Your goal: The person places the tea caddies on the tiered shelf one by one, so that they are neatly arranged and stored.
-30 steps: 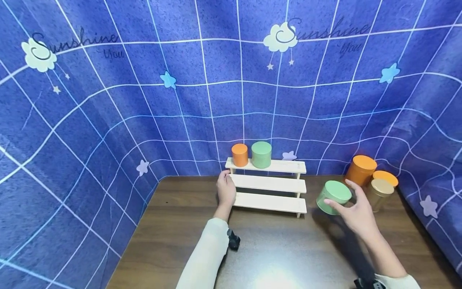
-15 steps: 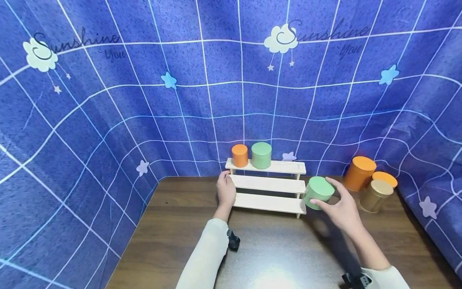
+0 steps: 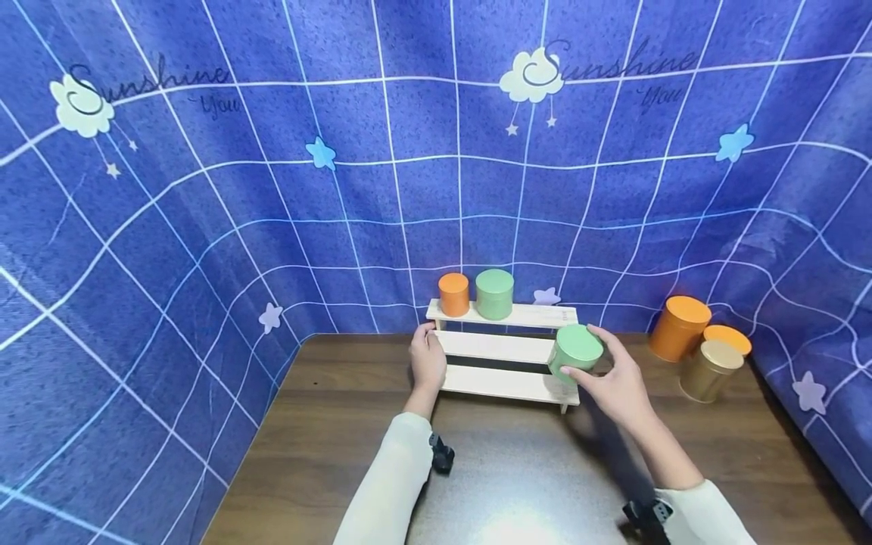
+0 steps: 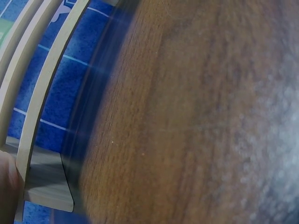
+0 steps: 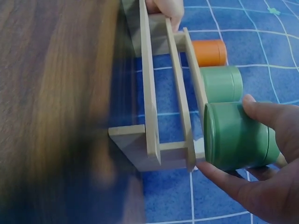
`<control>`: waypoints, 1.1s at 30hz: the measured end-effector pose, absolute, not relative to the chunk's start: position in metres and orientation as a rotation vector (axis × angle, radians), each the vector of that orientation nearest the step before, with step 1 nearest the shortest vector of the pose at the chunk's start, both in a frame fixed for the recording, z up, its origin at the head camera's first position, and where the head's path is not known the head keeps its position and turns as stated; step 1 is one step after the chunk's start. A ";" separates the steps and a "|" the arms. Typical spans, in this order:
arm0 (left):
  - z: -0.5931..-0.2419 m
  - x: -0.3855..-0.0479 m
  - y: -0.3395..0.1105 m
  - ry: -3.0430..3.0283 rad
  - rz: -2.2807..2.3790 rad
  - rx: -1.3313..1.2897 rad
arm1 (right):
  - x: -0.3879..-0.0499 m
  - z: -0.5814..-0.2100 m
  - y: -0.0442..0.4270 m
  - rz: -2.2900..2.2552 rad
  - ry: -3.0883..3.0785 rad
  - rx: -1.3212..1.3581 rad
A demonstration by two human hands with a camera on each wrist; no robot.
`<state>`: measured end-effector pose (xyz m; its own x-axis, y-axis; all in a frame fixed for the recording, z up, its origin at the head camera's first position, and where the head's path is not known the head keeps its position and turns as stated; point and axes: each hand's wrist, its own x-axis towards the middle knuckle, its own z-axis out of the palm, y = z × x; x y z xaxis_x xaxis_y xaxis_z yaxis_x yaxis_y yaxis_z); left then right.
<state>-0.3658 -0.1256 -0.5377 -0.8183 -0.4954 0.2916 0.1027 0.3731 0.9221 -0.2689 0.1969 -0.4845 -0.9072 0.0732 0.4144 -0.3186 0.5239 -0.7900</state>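
My right hand (image 3: 618,384) holds a green lidded tin (image 3: 576,350) between thumb and fingers, in front of the right end of a three-step wooden display rack (image 3: 500,383). The right wrist view shows this tin (image 5: 237,135) upright near the boards; I cannot tell whether it touches them. My left hand (image 3: 428,362) grips the rack's left end, and in the left wrist view only a fingertip (image 4: 8,179) shows against a board. On the top step, a small orange tin (image 3: 453,295) stands left of another green tin (image 3: 494,295).
At the table's right, a tall orange tin (image 3: 680,328) and a gold tin (image 3: 711,371) stand close together, with another orange-lidded tin (image 3: 729,337) partly hidden behind the gold one. A blue gridded cloth (image 3: 422,189) hangs behind and beside the wooden table (image 3: 327,454).
My right hand has carried the green tin leftward, away from the gold and orange tins, to the rack's right end. My left hand has stayed on the rack.
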 end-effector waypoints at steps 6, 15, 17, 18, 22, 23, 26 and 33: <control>-0.537 -0.366 -0.124 -2.085 -1.468 0.318 | -0.280 -0.484 0.186 1.302 -2.299 0.197; -0.540 -0.367 -0.126 -2.079 -1.481 0.317 | -0.289 -0.483 0.169 1.324 -2.214 0.262; -0.540 -0.367 -0.127 -2.076 -1.484 0.309 | -0.293 -0.483 0.166 1.316 -2.197 0.259; -0.539 -0.367 -0.127 -2.072 -1.489 0.305 | -0.295 -0.482 0.164 1.315 -2.191 0.260; -0.540 -0.368 -0.126 -2.073 -1.491 0.300 | -0.302 -0.483 0.161 1.323 -2.187 0.261; -0.541 -0.368 -0.125 -2.075 -1.490 0.300 | -0.303 -0.483 0.160 1.320 -2.188 0.258; -0.542 -0.369 -0.124 -2.082 -1.482 0.300 | -0.307 -0.484 0.159 1.305 -2.191 0.244; -0.544 -0.370 -0.127 -2.063 -1.467 0.300 | -0.317 -0.479 0.152 1.226 -2.218 0.314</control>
<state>-0.3701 -0.1271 -0.5445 -0.8044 -0.4954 0.3279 0.1470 0.3688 0.9178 -0.3174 0.1517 -0.4793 -0.8043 0.0705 0.5900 -0.4622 0.5498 -0.6958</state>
